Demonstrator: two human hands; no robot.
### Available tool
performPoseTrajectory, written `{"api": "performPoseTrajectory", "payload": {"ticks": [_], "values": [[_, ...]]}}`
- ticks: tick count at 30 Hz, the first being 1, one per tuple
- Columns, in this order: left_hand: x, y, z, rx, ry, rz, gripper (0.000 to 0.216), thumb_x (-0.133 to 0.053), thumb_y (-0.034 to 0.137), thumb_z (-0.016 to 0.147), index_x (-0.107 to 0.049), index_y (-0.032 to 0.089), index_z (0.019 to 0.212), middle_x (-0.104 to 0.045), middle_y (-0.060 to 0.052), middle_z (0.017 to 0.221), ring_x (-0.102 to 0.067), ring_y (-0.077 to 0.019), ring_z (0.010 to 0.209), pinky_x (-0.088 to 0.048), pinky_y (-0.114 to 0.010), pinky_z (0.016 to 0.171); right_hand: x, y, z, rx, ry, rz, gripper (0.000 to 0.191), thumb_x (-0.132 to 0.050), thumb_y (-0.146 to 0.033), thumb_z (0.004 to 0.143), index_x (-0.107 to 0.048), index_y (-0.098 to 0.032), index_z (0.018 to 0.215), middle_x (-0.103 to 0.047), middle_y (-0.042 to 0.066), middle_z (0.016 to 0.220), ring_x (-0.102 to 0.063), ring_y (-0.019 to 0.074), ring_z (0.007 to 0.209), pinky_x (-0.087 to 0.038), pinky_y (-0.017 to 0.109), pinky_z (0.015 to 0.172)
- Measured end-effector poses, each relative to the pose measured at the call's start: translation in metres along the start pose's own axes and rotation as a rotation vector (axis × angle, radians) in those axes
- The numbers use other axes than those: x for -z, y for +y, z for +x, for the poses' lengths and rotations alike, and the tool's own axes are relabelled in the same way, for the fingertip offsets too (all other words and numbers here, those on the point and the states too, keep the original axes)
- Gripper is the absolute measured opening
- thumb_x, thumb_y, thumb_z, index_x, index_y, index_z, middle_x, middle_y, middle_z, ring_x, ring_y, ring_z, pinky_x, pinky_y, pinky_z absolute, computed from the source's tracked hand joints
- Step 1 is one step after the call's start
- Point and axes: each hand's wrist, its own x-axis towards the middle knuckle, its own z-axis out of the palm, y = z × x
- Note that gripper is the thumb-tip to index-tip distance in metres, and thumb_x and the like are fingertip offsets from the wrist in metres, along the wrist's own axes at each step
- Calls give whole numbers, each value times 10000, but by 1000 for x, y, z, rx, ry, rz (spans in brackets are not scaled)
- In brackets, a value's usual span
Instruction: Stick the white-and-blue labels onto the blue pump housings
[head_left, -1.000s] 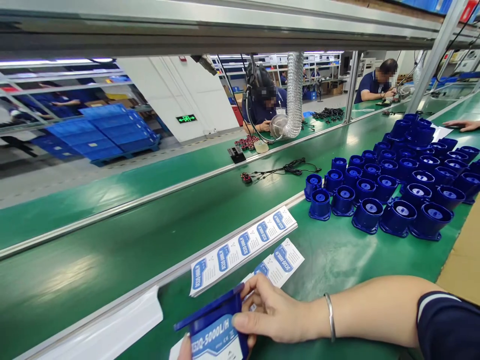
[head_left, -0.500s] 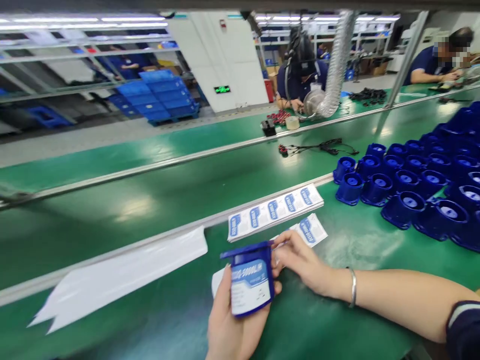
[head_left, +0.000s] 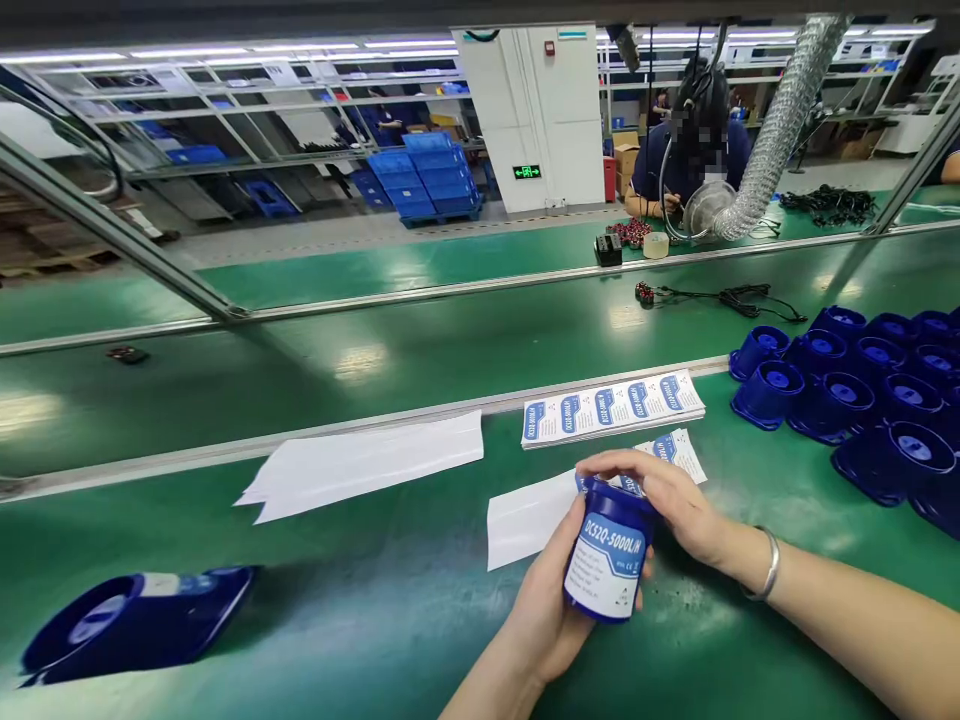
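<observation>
A dark blue plastic pump housing (head_left: 621, 503) is held upright just above the bench. On its side facing me is a blue and white label (head_left: 604, 575) reading "DC52Q-5000L/H". My left hand (head_left: 546, 605) is closed around the housing from the left and below, with fingertips showing at its right edge. The fingers of my right hand (head_left: 686, 505) curl over the housing's top and far right side. Behind both hands lies a partly used label strip (head_left: 525, 518), its left end bare white backing. Beyond it sits a stack of label sheets (head_left: 611, 412).
Several blue housings (head_left: 840, 400) stand in rows at right; another labelled one (head_left: 172, 625) lies at front left. White backing sheets (head_left: 375, 465) lie by the metal rail (head_left: 405, 425). Cables (head_left: 750, 297) rest across it. A person (head_left: 645, 175) works opposite, beside a flexible duct (head_left: 787, 130).
The view has swung left, bringing the labelled housing at front left into sight. The held housing has turned more upright, and my right hand has moved from its upper edge to wrap over its top.
</observation>
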Motion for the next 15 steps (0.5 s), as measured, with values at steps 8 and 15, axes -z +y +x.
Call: {"api": "performPoseTrajectory", "payload": {"ticks": [8,15], "values": [[-2,-3,-1,44,-68,73,596,-484,633,937,-710,84,980,-753,-185,885,-706,-239,637,-561,-318,543,-5,4,-5,-40,35,-2,560,-387,-651,995,-638,-239,1279,-667,83,1207,-625,279,1113,-492,424,991],[3,0,-1,16,-82,329,742,-488,740,881,-686,50,1070,-757,-190,739,-741,-297,705,-575,-357,676,-7,4,-1,5,65,-93,457,-422,-552,1028,-702,-211,1148,-701,81,1132,-640,243,1066,-488,389,954]]}}
